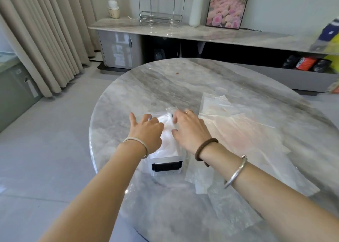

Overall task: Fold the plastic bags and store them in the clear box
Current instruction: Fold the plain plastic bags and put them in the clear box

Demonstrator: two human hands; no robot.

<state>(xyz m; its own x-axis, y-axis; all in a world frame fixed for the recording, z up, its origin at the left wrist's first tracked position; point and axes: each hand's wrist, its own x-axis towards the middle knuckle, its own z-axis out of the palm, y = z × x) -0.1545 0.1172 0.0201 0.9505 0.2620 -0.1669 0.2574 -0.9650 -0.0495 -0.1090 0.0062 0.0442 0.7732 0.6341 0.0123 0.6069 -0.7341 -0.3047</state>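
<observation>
A small clear box [166, 168] with a black latch stands near the left front of the round marble table [165, 80]. White folded plastic bags [169, 142] fill the box. My left hand [146, 130] hovers over the box's left side with fingers spread and loosely bent. My right hand [190, 130] is over the box's right side, its fingertips touching the bags inside. Several flat translucent plastic bags [244, 131] lie spread on the table to the right of the box.
Beyond the table runs a long marble sideboard [183, 31] with a white vase [196, 10], a framed flower picture [227, 5], a wire rack and a small white camera. Curtains [40, 36] hang at the left. Grey floor surrounds the table.
</observation>
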